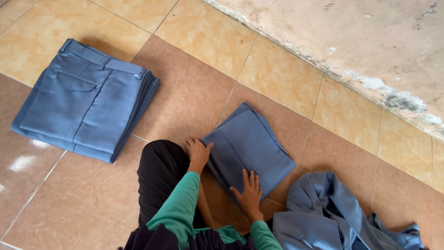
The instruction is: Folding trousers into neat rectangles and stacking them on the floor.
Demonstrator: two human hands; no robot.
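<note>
Both hands, left hand (198, 153) and right hand (249, 190), press spread on folded trousers' (252, 148) near edge.

Two hands (198, 153) (249, 192), three blue garment piles (83, 99) (249, 150) (333, 217)

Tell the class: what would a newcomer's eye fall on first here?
Both hands, left hand and right hand, press flat on a folded blue garment on the tiled floor. A neat stack of folded blue trousers lies upper left; a crumpled blue pile lies lower right.

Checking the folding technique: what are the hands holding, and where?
Neither grips: left hand and right hand press flat on the folded blue trousers, along the near edge.
</note>
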